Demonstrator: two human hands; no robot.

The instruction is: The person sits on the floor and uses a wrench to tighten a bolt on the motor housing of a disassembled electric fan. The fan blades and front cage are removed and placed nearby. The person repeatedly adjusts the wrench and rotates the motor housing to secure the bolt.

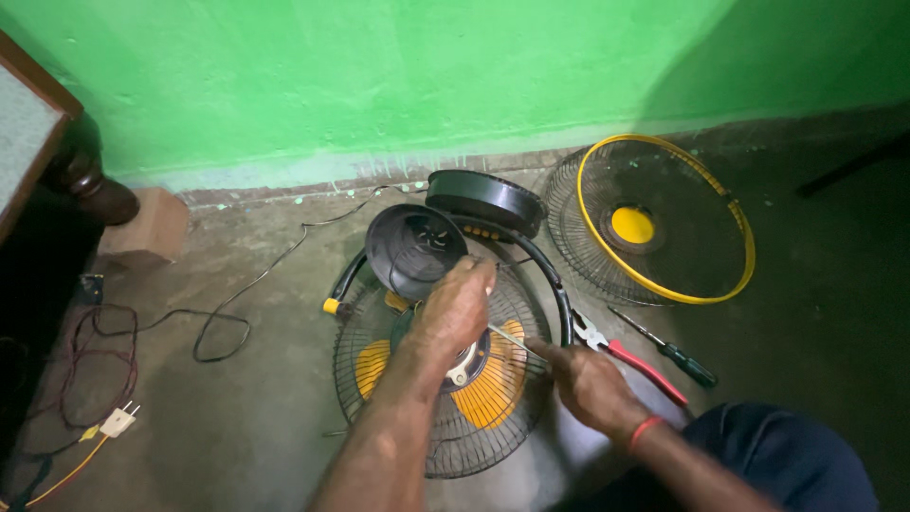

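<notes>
So the fan [455, 379] is lying flat on the concrete floor [265, 417], rear grille down, yellow blades facing up, and its hub is mostly hidden under the left hand [453, 308], so I can't really make out what's going on at the motor shaft. That left hand comes in from the bottom of the frame, forearm running up over the grille, fingers curled down over the middle of the fan; whether they're actually gripping something there or just resting on it, can't tell. The right hand [586, 377] sits at the fan's right edge, wrist with a red band, fingers closed around a thin metal tool [512, 338] whose tip points toward the hub and disappears under the left hand. Hard to say if it's a screwdriver or a rod, too thin and blurry. A round black motor cover [414, 248] leans just behind the left hand, with the black round base [485, 199] beyond it near the green wall [379, 76]. Just right of the fan lie red-handled pliers [630, 358] and a dark screwdriver [668, 349]. Further right, the front grille with the yellow rim [654, 218] lies flat on the floor. A black power cord [227, 327] trails off left, and some wires with a white plug [116, 422] are partly cut off at the left edge.
</notes>
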